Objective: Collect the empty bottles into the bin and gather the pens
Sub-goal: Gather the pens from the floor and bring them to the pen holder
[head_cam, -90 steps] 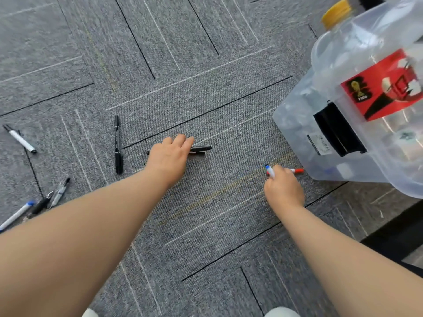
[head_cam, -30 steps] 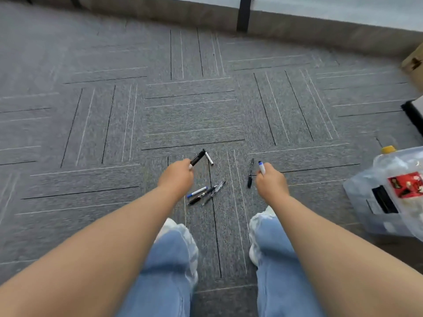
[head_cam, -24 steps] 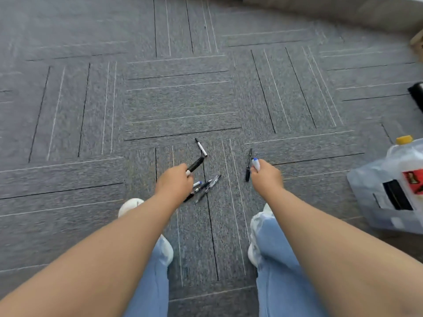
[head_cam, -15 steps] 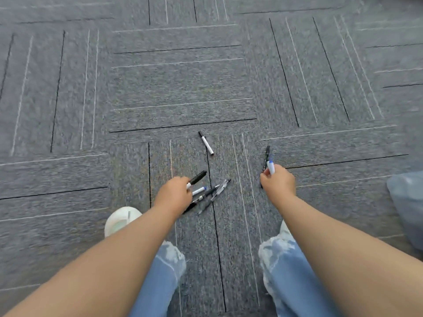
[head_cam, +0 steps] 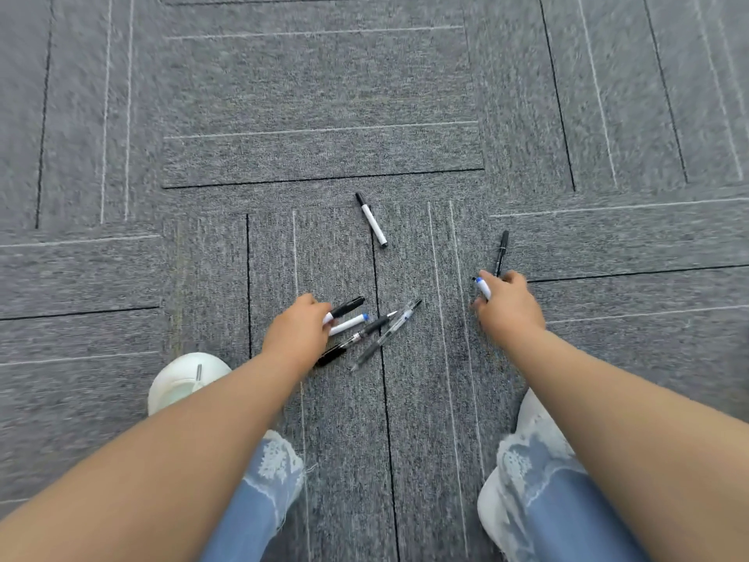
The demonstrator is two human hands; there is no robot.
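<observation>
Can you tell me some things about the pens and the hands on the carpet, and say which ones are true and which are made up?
1. The left hand holds a black marker. True.
2. The right hand is empty. False: it grips a blue-capped pen.
3. A white pen with a black cap lies alone on the carpet, beyond both hands. True.
4. All the pens are already picked up. False: a small pile of pens lies on the carpet by the left hand, and a thin black pen lies just past the right hand.
5. A bin full of bottles stands between the hands. False: no bin shows in this view.
</observation>
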